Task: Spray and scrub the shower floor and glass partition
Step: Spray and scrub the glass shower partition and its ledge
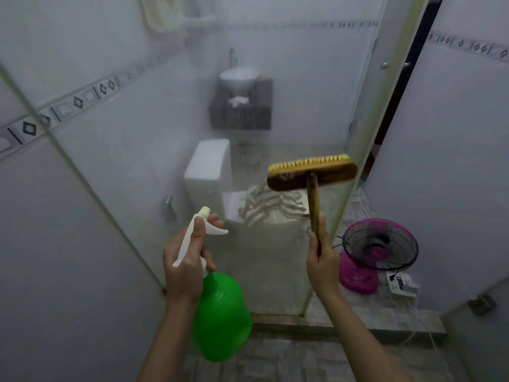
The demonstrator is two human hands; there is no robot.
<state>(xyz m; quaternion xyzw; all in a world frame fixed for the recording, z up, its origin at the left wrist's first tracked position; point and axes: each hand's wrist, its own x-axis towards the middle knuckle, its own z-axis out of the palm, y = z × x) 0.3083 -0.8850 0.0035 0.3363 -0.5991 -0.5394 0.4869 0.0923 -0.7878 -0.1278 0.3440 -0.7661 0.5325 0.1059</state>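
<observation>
Nearest me is the green spray bottle (221,315), held low above the tiled shower floor (275,354). My left hand (187,260) wraps its white neck, fingers curled round the trigger head. The body looks like thin plastic, light unless full, and I cannot tell the fill level through the green. My right hand (322,260) grips the scrub brush (311,173) low on its wooden handle, yellow bristles turned to the misted glass partition (165,119), perhaps touching it. The brush is stiff and head-heavy, so I judge a hold nearer the head would press harder; wet glass is slick and should not be knocked
</observation>
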